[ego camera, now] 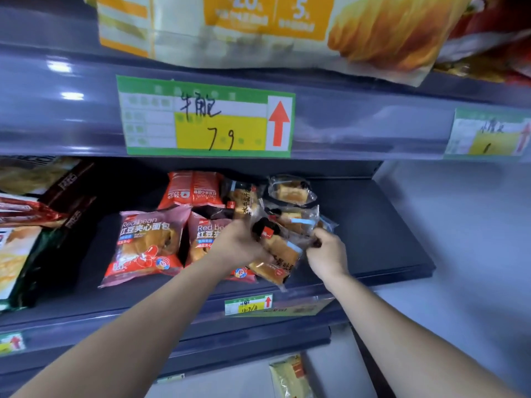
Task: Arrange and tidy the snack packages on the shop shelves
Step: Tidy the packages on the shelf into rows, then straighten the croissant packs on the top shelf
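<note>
A clear cake packet [280, 252] with black and orange print lies tilted at the front of the dark shelf [388, 239]. My left hand [240, 244] grips its left edge and my right hand [327, 251] pinches its right edge. Behind it sit more clear cake packets [290, 193], one leaning upright [244, 201]. Left of my hands lie two red bean bread bags, one fully visible [146, 245] and one partly under my left wrist [201, 239]. A third red bag [192, 189] lies upside down at the back.
Dark brown and red snack bags [37, 214] crowd the shelf's left end. A large orange bread bag [258, 27] hangs over the upper shelf edge above a green and yellow price tag [205, 117]. A yellow packet [290, 374] sits on the shelf below. A pale wall stands to the right.
</note>
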`<state>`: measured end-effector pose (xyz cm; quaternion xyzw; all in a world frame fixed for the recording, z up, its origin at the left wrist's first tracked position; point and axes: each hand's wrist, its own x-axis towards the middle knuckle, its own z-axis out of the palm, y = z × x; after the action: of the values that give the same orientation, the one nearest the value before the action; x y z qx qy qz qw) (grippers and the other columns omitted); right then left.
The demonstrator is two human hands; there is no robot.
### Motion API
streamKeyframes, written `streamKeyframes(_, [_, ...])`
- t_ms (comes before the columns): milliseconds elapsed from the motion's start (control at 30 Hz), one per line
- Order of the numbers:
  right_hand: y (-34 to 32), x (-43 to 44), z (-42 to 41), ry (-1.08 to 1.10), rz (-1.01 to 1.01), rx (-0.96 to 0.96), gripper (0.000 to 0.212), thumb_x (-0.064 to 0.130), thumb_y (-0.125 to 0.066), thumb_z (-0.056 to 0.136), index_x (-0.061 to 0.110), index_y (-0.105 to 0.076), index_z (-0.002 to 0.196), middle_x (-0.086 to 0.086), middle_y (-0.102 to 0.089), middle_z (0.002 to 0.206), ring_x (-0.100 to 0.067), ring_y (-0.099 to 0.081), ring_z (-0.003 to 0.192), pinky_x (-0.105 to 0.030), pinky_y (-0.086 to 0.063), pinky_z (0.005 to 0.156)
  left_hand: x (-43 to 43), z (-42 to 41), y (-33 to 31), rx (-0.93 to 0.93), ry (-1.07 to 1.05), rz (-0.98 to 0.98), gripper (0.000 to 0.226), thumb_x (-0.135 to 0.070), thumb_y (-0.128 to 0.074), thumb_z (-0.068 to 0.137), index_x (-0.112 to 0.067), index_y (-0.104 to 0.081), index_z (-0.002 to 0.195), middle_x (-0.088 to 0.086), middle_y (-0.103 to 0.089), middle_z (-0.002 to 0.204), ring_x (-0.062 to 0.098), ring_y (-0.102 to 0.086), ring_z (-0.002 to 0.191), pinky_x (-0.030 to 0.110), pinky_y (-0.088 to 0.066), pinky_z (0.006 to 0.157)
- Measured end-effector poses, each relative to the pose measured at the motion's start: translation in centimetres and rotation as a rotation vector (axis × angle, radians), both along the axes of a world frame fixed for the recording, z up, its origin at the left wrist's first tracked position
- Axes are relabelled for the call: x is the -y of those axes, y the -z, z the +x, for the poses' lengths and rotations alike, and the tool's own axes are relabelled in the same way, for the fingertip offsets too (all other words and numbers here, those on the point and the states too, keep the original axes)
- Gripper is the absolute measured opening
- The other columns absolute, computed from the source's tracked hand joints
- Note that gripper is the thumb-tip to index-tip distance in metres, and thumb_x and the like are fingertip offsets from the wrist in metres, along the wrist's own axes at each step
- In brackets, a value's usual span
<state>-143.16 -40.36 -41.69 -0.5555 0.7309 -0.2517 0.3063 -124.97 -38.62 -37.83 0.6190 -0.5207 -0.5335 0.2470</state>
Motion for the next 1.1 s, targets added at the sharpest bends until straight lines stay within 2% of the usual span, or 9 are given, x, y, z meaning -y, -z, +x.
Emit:
streamKeyframes(133, [0.1, -0.1, -1.7, -0.06, -0.022, 0.067, 0.033, -0.005, -0.054, 0.081, 0.019, -0.072, 0.094, 0.0, -0.067, 0.098, -0.006, -0.056, 0.072, -0.012, -0.039, 0.053, 0.2, -1.0, 0.6, 0.192, 0.011, -0.043, 0.071, -0.02, -0.09, 0.061, -0.014, -0.041, 0.112, 0.0, -0.06, 0.115, 0.021, -0.056, 0.108, 0.03, -0.047, 0.088])
streamKeyframes(233, [0.5, 0.2, -2.9, -0.103, -0.069, 0.046, 0.03, -0.005, -0.057, 0.08, 0.022, -0.069, 0.079, -0.001, -0.068, 0.092, -0.01, -0.057, 0.073, -0.012, -0.038, 0.054, 0.0, -1.5, 0.6, 0.321, 0.063, -0.279, 0.134, -0.029, -0.091, 0.058, -0.029, 0.003, 0.152, 0.009, -0.005, 0.16, 0.028, -0.012, 0.146, 0.045, -0.027, 0.115])
streamKeyframes(333, [0.9, 0.2, -3.4, -0.137, -0.138, 0.024, 0.024, -0.006, -0.06, 0.079, 0.015, -0.072, 0.083, 0.001, -0.068, 0.086, -0.016, -0.06, 0.076, -0.01, -0.039, 0.055, 0.6, -1.9, 0.0, 0.826, 0.364, -0.647, 0.134, -0.046, -0.083, 0.062, -0.036, 0.017, 0.15, -0.001, 0.025, 0.157, 0.021, 0.018, 0.147, 0.052, 0.003, 0.119])
streamKeyframes(400, [0.9, 0.2, -3.7, -0.155, -0.196, 0.053, 0.024, -0.008, -0.061, 0.078, 0.01, -0.074, 0.086, 0.006, -0.066, 0.08, -0.018, -0.061, 0.075, -0.015, -0.045, 0.058, 1.5, -2.5, -0.5, 1.011, 0.554, -0.649, 0.129, -0.055, -0.078, 0.064, -0.035, 0.016, 0.15, 0.001, 0.017, 0.16, 0.022, 0.016, 0.147, 0.052, 0.013, 0.115])
streamKeyframes(633, [2.0, 1.9, -6.1, -0.224, -0.138, 0.122, 0.029, -0.001, -0.062, 0.079, 0.026, -0.071, 0.073, 0.011, -0.071, 0.077, -0.011, -0.066, 0.077, -0.017, -0.049, 0.065, 1.3, -5.2, 0.4, 1.044, 0.456, -0.645, 0.111, -0.063, -0.069, 0.07, -0.027, -0.003, 0.153, 0.0, -0.032, 0.146, 0.023, -0.029, 0.134, 0.043, -0.023, 0.113])
streamKeyframes(733, [2.3, 2.7, -7.1, -0.123, -0.071, 0.2, 0.033, -0.002, -0.053, 0.081, 0.023, -0.071, 0.069, 0.003, -0.073, 0.077, -0.019, -0.07, 0.073, -0.035, -0.059, 0.07, 0.5, -5.1, 1.5, 1.048, 0.455, -0.625, 0.107, -0.068, -0.066, 0.069, -0.031, -0.009, 0.152, -0.001, -0.031, 0.144, 0.023, -0.027, 0.133, 0.043, -0.025, 0.112])
streamKeyframes(867, [1.7, 4.7, -7.1, 0.086, -0.234, 0.011, 0.009, 0.018, -0.062, 0.086, 0.023, -0.068, 0.09, -0.001, -0.066, 0.099, -0.024, -0.062, 0.092, -0.027, -0.042, 0.072, 0.6, -5.1, 1.5, 1.125, 0.548, -0.551, 0.121, -0.069, -0.074, 0.059, -0.031, -0.006, 0.151, 0.001, -0.022, 0.146, 0.025, -0.023, 0.135, 0.046, -0.026, 0.112])
streamKeyframes(967, [1.8, 7.0, -6.3, 0.144, -0.051, 0.071, 0.038, 0.039, -0.064, 0.087, 0.018, -0.058, 0.118, -0.007, -0.055, 0.118, -0.027, -0.056, 0.1, -0.031, -0.043, 0.079, 0.5, -5.1, 2.2, 1.106, 0.496, -0.612, 0.114, -0.066, -0.074, 0.063, -0.032, -0.01, 0.151, -0.001, -0.024, 0.149, 0.023, -0.023, 0.136, 0.046, -0.022, 0.113])
streamKeyframes(1100, [1.2, 8.9, -5.5, 0.163, 0.129, 0.248, 0.025, 0.025, -0.073, 0.084, 0.008, -0.059, 0.094, -0.011, -0.063, 0.099, -0.025, -0.059, 0.084, -0.029, -0.045, 0.069, 0.5, -4.9, 3.0, 1.101, 0.464, -0.609, 0.117, -0.064, -0.073, 0.066, -0.034, 0.001, 0.152, -0.002, -0.018, 0.154, 0.023, -0.012, 0.142, 0.048, -0.014, 0.115])
